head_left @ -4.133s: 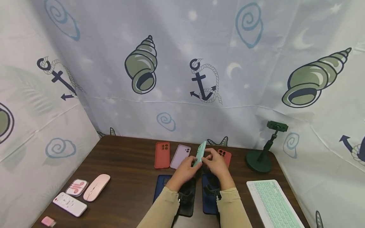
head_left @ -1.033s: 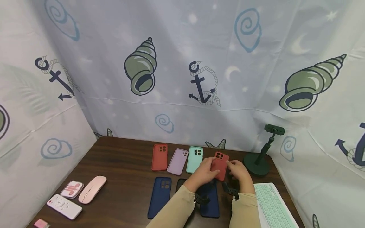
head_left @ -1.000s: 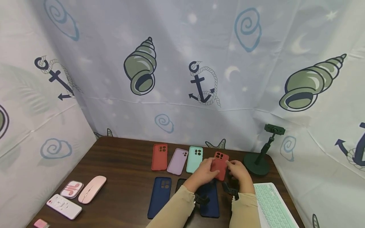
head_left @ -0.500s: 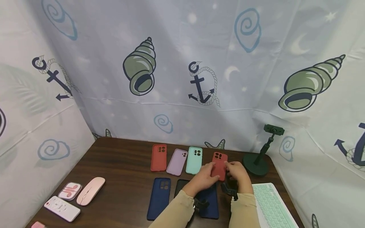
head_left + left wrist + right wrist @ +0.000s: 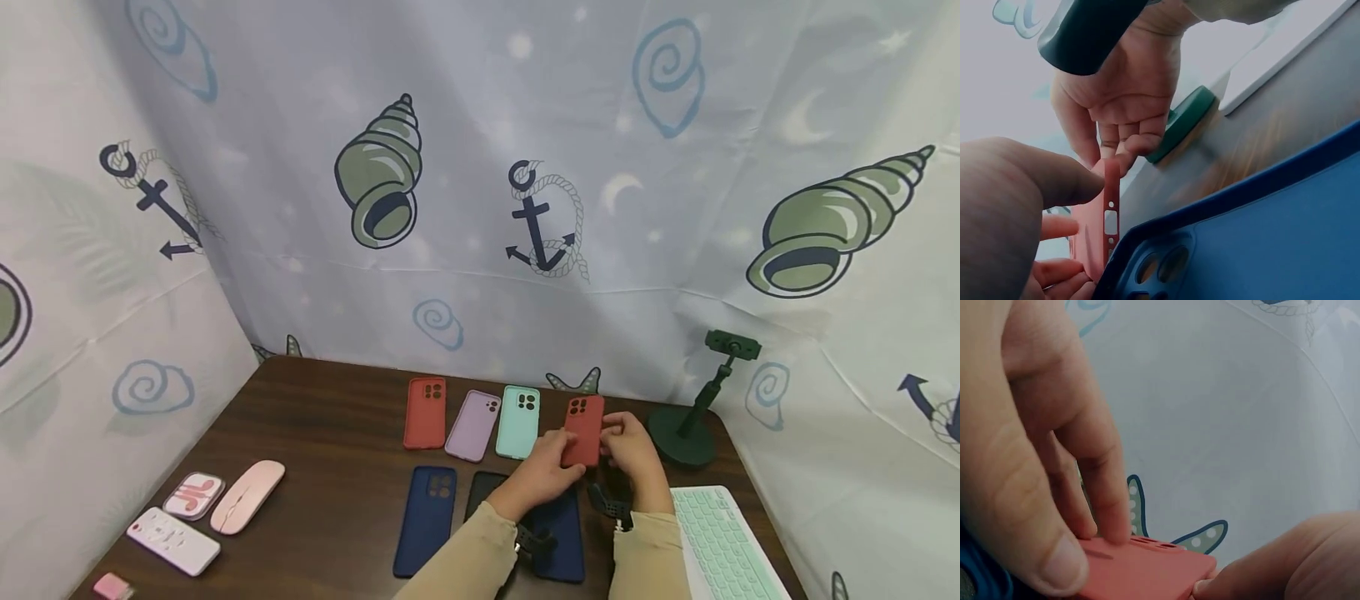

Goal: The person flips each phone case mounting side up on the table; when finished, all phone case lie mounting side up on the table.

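Note:
A red phone case [image 5: 583,429] with camera cutouts is between my two hands, toward the back right of the table. My left hand [image 5: 542,473] holds its left side, thumb low. In the left wrist view, my left thumb [image 5: 1075,184] presses the case's bottom edge beside the port holes. On the other side, my right hand [image 5: 632,450] pinches the right edge; its fingertips show in the right wrist view. Left of it lie a mint phone case [image 5: 517,425], a lilac one [image 5: 472,427] and another red case [image 5: 425,415].
Nearer lie a blue case [image 5: 425,523], a black case [image 5: 480,490] and another blue case [image 5: 562,537], the latter two partly under my left arm. A green stand [image 5: 682,433] and mint keyboard [image 5: 731,542] are right; a pink mouse [image 5: 247,497] and white remote [image 5: 174,540] left.
Earlier both hands held the mint case; it now lies beside the lilac one. Both hands have since taken hold of the right-hand red case, which now sits a little straighter.

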Demonstrator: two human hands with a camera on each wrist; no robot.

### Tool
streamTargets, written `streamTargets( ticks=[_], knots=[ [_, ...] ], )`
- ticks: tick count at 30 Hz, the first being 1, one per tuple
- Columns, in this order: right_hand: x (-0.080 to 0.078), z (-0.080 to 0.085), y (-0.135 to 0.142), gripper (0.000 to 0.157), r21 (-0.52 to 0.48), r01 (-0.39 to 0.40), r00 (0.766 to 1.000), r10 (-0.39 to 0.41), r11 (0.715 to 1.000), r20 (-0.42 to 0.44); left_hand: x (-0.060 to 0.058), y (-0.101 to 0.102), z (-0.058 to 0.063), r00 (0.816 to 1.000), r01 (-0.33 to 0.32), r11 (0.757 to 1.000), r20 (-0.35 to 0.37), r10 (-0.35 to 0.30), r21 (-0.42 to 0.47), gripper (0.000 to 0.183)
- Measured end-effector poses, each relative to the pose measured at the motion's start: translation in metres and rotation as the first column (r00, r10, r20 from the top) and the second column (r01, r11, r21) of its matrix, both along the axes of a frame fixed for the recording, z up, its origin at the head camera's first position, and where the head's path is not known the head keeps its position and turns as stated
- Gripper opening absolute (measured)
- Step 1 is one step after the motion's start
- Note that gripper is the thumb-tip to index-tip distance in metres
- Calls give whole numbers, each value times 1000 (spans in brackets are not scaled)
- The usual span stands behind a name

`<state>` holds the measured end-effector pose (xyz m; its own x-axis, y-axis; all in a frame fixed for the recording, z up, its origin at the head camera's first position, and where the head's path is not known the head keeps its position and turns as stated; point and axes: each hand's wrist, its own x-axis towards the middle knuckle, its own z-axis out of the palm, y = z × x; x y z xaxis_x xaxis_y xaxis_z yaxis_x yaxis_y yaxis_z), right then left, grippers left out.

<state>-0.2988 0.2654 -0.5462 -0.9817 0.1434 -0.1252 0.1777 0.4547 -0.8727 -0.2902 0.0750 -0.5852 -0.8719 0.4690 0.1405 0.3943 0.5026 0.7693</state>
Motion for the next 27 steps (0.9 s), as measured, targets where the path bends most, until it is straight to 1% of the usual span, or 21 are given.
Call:
streamTargets(
  ticks=[4,8,10,15,18,21,27],
  knots=[
    [-2,0,-2,40,-12,-5,1000,4,1000,-27,-2,-3,2,1000,9,999,9,-10,33,46],
    [-3,1,-4,39,-17,-23,999,23,1000,-40,-2,-6,1,999,5,998,32,-6,56,44],
    [-3,2,-5,38,-29,-32,998,30,999,-60,-2,-6,-1,999,10,996,37,-14,90,44],
    [-3,3,-9,36,-48,-73,990,66,996,-125,-4,-7,-4,999,37,987,17,-41,158,51],
    [-5,1,-11,36,-44,-93,986,86,995,-144,-5,-6,-6,999,41,985,9,-43,169,59],
    [-8,-1,-13,35,-52,-88,985,79,995,-155,-6,-6,-6,999,47,983,-5,-47,177,64],
    [-10,0,-15,33,-44,-89,981,80,995,-176,-10,-5,-7,997,69,981,-40,-62,180,62]
  ],
)
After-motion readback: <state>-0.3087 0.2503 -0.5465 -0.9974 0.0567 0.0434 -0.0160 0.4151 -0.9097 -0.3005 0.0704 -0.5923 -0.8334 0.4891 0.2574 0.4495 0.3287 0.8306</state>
